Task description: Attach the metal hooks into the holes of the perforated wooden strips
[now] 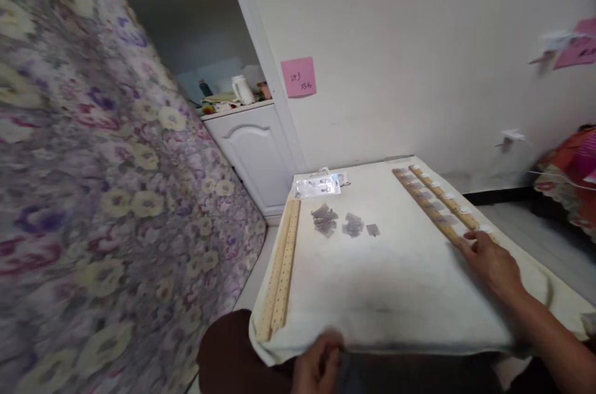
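Note:
My right hand point(493, 264) is at the near end of a wooden strip point(426, 200), thumb and fingers closed around that end. Small clear packets lie along this strip. Beside it runs a second wooden strip point(442, 192) with small white pieces on it. My left hand point(319, 362) is low at the table's front edge, blurred, with its fingers curled together; whether something is in them is hidden. Two piles of small greyish clear packets, a left pile point(325, 220) and a right pile point(352, 224), lie mid-table, with a single packet point(373, 229) next to them.
Two pale wooden strips with holes point(282, 270) lie along the left table edge. A clear blister pack point(318, 185) is at the back left of the cloth-covered table point(372, 295). A floral curtain point(139, 195) hangs at left; a white cabinet point(254, 152) stands behind.

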Demonstrator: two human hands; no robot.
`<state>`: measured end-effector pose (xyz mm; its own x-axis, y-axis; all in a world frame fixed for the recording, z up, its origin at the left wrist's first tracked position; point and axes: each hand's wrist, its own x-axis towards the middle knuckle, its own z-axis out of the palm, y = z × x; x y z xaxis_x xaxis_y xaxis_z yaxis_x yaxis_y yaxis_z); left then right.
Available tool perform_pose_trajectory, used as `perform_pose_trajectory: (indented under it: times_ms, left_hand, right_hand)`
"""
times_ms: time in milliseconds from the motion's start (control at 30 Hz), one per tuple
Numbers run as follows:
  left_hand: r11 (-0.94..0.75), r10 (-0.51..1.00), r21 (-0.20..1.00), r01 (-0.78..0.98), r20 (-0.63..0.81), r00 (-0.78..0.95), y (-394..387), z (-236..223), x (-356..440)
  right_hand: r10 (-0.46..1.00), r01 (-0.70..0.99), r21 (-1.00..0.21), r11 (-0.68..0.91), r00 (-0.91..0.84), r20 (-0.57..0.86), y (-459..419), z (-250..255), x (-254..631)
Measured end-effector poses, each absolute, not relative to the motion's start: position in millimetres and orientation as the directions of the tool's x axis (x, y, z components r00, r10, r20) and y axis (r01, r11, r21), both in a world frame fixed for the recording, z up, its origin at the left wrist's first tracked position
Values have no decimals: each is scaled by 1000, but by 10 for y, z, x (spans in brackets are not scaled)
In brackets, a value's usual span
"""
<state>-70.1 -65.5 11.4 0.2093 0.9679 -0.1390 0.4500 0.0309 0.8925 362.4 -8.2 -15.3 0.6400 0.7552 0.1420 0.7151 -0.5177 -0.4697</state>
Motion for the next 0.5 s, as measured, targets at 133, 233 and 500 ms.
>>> perform_pose_trajectory:
  times_ms: [133,233,500]
  left_hand:
    - [-171,972,528,832,230,53,-508,297,-1255]
    - [-136,941,223,965,333,56,-425,297,-1453]
    - [-35,955,-48,998,293,47,-318,288,-1389]
  right_hand:
    - [793,745,-575,-339,555,252,-202,-84,3341]
    - [886,749,-638,-178,404,228,-276,-147,2983]
    - [966,740,-665,-101,232,111,-346,-325,2472]
